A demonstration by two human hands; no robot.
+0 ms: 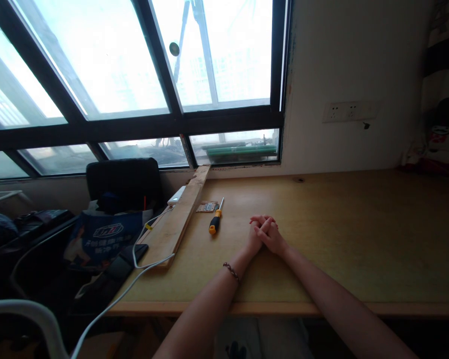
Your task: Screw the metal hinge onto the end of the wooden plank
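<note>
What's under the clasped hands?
Tabletop shows around the interlocked left hand and right hand. The patch directly beneath them is covered, so anything there can't be seen.

A dark-framed window fills the upper left, green tubes showing through its lower right pane, and a socket panel sits on the pale wall to its right. A wooden plank lies along the left side of the surface, with a white cable crossing its near end. Further left, a blue bag with printed lettering stands in front of a black chair.
</note>
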